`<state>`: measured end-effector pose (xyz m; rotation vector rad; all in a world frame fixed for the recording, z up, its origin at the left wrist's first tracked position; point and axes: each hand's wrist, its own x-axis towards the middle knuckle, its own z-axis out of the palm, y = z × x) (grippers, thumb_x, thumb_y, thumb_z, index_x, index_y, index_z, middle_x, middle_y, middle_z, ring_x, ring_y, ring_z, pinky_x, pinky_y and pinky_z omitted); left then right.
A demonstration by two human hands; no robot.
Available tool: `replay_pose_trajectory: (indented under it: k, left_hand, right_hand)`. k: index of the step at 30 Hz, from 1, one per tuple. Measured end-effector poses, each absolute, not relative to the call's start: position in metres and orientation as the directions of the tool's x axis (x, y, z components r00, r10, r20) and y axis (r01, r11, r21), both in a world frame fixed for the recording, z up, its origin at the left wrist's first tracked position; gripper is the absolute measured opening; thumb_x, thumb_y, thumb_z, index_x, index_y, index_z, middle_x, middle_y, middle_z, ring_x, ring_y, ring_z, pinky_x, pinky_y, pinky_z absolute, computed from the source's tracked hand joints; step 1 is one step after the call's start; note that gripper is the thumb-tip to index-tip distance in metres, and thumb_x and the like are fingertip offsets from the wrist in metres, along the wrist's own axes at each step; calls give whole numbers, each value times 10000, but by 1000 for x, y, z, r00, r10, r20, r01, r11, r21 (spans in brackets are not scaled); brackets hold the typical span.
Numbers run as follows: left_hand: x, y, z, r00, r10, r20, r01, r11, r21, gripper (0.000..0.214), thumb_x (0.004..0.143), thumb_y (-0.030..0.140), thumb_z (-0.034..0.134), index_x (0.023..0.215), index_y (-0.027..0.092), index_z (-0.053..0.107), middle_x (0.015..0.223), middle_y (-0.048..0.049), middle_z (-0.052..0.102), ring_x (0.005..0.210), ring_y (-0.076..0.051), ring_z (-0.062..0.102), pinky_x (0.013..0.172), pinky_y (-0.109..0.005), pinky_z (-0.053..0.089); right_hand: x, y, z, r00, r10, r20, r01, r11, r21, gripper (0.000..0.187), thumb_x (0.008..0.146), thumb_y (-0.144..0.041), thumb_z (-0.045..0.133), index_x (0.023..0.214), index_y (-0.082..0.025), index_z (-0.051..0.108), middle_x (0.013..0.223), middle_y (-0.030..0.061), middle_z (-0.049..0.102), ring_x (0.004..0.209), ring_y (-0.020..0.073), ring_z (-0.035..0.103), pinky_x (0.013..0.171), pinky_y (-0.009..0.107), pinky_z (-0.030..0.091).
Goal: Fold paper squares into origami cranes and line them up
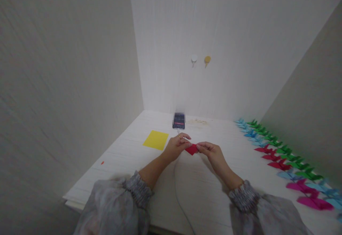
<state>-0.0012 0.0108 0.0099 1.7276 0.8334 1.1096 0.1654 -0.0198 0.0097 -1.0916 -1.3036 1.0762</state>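
A small folded piece of red paper (191, 149) is held up between my two hands, one point facing down toward me. My left hand (176, 146) pinches its left side with thumb and fingers. At the paper's right corner, the thumb and forefinger of my right hand (211, 151) are closed on it. Left of my left hand, a square sheet of yellow paper (156, 140) lies flat on the white table (128, 178). Behind my hands a phone (179, 121) leans upright, its screen partly blurred.
Rows of folded paper cranes (275, 156) in green, blue, red and pink stand along the table's right side. A white cable (178, 195) runs from the phone toward me. Two hooks (207, 60) are on the back wall. A small orange scrap (102, 163) lies at left.
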Motion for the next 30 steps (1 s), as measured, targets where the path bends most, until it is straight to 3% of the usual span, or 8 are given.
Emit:
replay_pose_trajectory:
  k: [6,16,24,30]
  left_hand:
    - [1,10,10,386,871,305,-101,-289,952,219,683,292,575,839,158,502,632,8,606,587,-104,547,573,-208,385]
    - [2,7,14,378,889,258,-90,-242,966,225,663,287,586,820,145,510,546,27,570,518,-86,510,524,-196,366]
    - [1,14,-1,399,897,193,241,-305,921,312,631,413,595,764,134,643,713,-60,652,651,-143,581,597,-242,440]
    - [1,10,5,476,862,173,111,-254,961,290,665,373,575,773,113,648,751,-90,670,666,-149,606,644,-263,463]
  right_hand:
    - [165,-21,12,34,984,178,15,177,-984,153,600,-305,651,643,-159,665,586,20,650,564,141,563,623,275,430]
    - [164,-23,13,9,990,143,-23,143,-989,166,599,-308,651,654,-152,665,603,28,662,568,148,577,621,273,439]
    - [160,-27,15,-61,974,219,250,228,-941,180,666,-329,579,678,-173,667,598,18,649,587,159,589,607,275,458]
    - [163,-26,11,-79,951,299,358,307,-882,195,720,-321,522,684,-174,646,588,18,619,583,148,560,590,259,440]
